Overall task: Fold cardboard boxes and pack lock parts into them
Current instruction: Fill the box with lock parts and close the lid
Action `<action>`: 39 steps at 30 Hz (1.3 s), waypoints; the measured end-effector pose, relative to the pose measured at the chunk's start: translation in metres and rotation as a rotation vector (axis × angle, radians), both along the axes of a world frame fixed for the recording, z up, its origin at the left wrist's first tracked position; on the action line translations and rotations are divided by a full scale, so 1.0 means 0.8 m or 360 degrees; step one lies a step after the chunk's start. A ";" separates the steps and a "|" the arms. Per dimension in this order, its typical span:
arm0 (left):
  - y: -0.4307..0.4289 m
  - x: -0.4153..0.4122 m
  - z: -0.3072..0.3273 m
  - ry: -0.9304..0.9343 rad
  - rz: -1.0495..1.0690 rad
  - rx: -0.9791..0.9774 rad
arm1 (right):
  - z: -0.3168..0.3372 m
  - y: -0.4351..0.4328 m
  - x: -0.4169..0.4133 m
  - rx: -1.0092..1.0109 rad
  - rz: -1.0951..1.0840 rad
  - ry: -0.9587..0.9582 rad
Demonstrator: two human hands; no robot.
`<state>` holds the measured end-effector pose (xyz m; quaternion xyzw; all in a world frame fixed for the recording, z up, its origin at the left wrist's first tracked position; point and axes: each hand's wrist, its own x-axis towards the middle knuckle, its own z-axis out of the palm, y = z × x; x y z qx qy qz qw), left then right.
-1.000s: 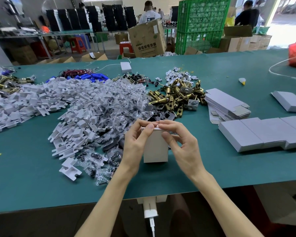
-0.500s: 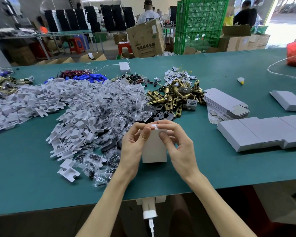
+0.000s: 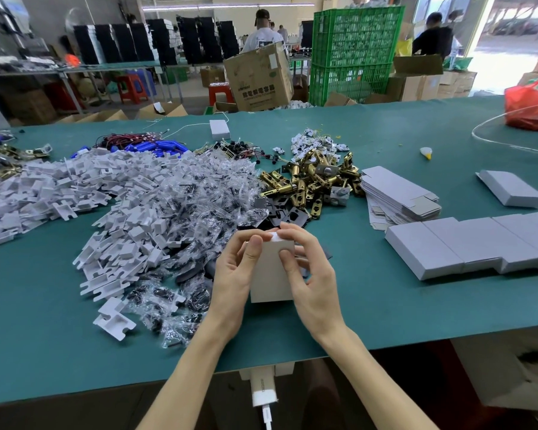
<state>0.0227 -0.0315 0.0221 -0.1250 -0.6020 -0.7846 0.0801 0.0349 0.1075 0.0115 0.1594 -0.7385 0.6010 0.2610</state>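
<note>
A small white cardboard box (image 3: pixel 271 274) stands upright on the green table (image 3: pixel 44 352) near the front edge. My left hand (image 3: pixel 233 274) grips its left side, thumb on the front face near the top. My right hand (image 3: pixel 308 274) grips the right side, its thumb on the front and its fingers curled over the top flap. Behind the box lie brass lock latches (image 3: pixel 311 181), black plates (image 3: pixel 289 215), bagged screws (image 3: pixel 193 206) and white plastic inserts (image 3: pixel 112 283).
Flat box blanks (image 3: pixel 398 193) are stacked right of the latches. A row of closed white boxes (image 3: pixel 466 243) lies at the right, one more box (image 3: pixel 510 187) behind. Blue parts and wires (image 3: pixel 149 144) lie farther back. A red bag (image 3: pixel 531 103) sits far right.
Both hands have drawn closer together over the box top, the fingers curling further down onto the top flap. The box stays in place.
</note>
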 end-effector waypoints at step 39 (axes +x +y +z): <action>0.010 -0.001 -0.025 -0.0386 -0.0105 -0.0127 | 0.015 0.064 0.028 0.1508 -0.0621 -0.0692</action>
